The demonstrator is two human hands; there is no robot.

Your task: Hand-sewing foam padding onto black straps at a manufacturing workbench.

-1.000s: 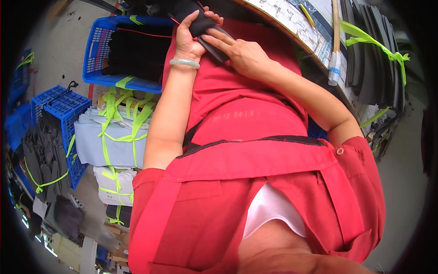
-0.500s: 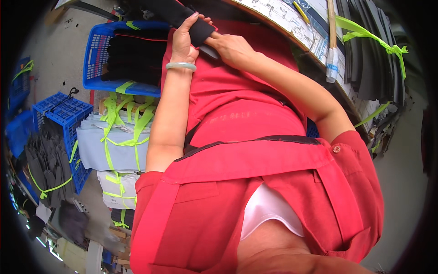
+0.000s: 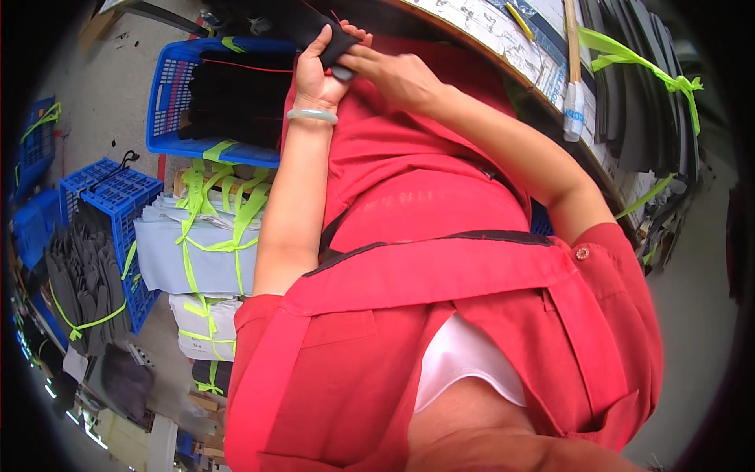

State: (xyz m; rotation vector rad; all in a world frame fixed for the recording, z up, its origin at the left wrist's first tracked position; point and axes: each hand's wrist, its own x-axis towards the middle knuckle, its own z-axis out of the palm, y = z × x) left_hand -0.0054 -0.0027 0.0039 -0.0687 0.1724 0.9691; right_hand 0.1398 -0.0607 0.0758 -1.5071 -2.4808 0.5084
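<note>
A black fabric piece (image 3: 336,46) with a thin red edge line lies across my left hand (image 3: 318,77). The left thumb is on one side of it and the curled fingertips show on the other. My right hand (image 3: 401,81) meets the near end of the same piece, its fingers close together and fairly straight, its thumb hidden. A small grey patch (image 3: 342,72) shows below the right fingertips. The far part of the fabric fades into the dark at the top edge. A pale bangle (image 3: 312,116) circles my left wrist.
Left of my hands, a blue crate (image 3: 157,102) holds stacked black pieces (image 3: 236,98). Below it are tied light-grey bundles (image 3: 197,256), with a blue crate (image 3: 118,197) beside them. A worktable (image 3: 503,55) at upper right carries a yellow pen (image 3: 520,21); tied dark sheets (image 3: 641,86) stand beyond.
My right fingers have drawn back slightly and straightened at the near end of the black fabric piece. That end now looks bent over and shorter. My left hand still holds it.
</note>
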